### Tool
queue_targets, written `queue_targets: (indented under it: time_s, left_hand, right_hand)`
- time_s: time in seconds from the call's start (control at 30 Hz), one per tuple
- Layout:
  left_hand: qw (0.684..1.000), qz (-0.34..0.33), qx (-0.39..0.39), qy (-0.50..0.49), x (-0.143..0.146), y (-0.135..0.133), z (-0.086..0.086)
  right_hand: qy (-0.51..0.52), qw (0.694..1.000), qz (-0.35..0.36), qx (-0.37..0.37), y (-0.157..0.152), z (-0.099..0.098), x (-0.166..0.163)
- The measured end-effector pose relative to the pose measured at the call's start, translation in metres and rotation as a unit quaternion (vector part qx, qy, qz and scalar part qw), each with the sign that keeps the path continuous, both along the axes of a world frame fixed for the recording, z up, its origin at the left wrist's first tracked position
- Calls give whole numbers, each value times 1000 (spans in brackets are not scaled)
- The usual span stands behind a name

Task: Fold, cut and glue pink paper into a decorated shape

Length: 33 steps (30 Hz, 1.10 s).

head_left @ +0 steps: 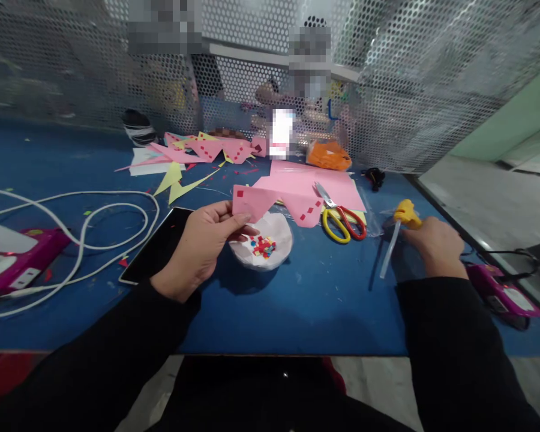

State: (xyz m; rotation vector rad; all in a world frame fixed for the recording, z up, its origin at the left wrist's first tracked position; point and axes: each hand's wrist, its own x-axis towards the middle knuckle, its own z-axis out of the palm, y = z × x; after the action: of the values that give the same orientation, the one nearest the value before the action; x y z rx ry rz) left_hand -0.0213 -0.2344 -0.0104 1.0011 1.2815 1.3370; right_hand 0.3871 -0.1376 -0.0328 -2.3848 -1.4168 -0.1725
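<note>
My left hand [204, 243] pinches the left end of a pink paper cutout [279, 201] with small red squares on it. The cutout hovers over the far side of a white paper-lined bowl [281, 243], where small red, yellow and blue paper bits [263, 247] lie. On the right, my right hand [436, 246] is closed on a yellow glue gun [405, 213], and a translucent glue stick [390, 251] sticks out of it toward me. Its fingers are partly hidden. Between the cutout and the glue gun lie scissors [342, 219] with one yellow and one red handle.
Pink sheets [319, 180] and an orange bundle [328, 156] lie behind the scissors. Finished-looking pink cutouts [207, 149] are back left. A dark tablet [155, 249], white cable [81, 234] and magenta power strips [504, 291] flank my hands. A perforated metal screen [252, 66] bounds the table.
</note>
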Motion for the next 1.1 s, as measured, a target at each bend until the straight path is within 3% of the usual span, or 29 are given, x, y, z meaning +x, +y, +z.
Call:
queue_targets:
  time_s: [0.23,0.4,0.5,0.6,0.67,0.73,0.77,0.83,0.93,1.1]
  left_hand:
    - [1000,-7,6,-5,-1,-1,-1]
    - [1000,-9,7,-20,1,-2,0]
    - [1000,3,8,-26,2,-3,1]
    - [999,14,12,-42,3,-3,1]
    - [998,26,19,-57,3,-2,0]
    - [995,50,34,-77,3,0,-2]
    - [993,63,44,-86,3,1,-2]
    - [989,88,60,-102,2,3,-2]
    - [985,107,67,-118,1,5,0]
    - [983,113,60,-131,0,6,3]
  right_hand:
    - [-7,999,31,-37,-34,15,-20]
    - [-10,997,67,-40,-66,11,-40]
    - [-24,995,99,-22,-78,8,-38]
    - [-103,980,169,32,-91,18,-37]
    - [-165,962,211,62,-100,35,-50]
    - [-155,949,251,108,-106,55,-77]
    - [-113,935,321,97,-107,64,-95]
    - [-6,871,477,113,-102,74,-135]
    - [4,777,630,-6,-83,68,-193]
    - [-134,750,631,-147,-46,36,-246]
